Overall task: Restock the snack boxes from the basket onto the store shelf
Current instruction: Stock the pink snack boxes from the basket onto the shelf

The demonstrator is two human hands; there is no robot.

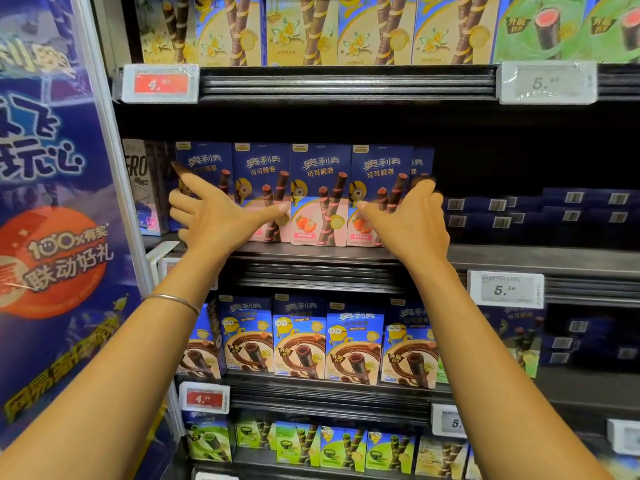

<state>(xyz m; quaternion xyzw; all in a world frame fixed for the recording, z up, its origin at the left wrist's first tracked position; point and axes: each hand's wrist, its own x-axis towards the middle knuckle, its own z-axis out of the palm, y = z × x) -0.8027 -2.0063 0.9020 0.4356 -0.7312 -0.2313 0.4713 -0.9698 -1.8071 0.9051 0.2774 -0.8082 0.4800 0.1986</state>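
Several blue strawberry wafer-roll snack boxes stand upright in a row at the front of the middle shelf. My left hand is spread at the row's left end, fingers around the leftmost box and thumb lying across the second box. My right hand is spread at the right end, fingers curled over the edge of the rightmost box, thumb pointing left. Both hands bracket the row from its two sides. The basket is out of view.
Dark blue boxes lie flat further right on the same shelf. Yellow vanilla boxes fill the shelf above, chocolate boxes the one below, green boxes the lowest. A blue promo panel flanks the left. Price tags line the shelf edges.
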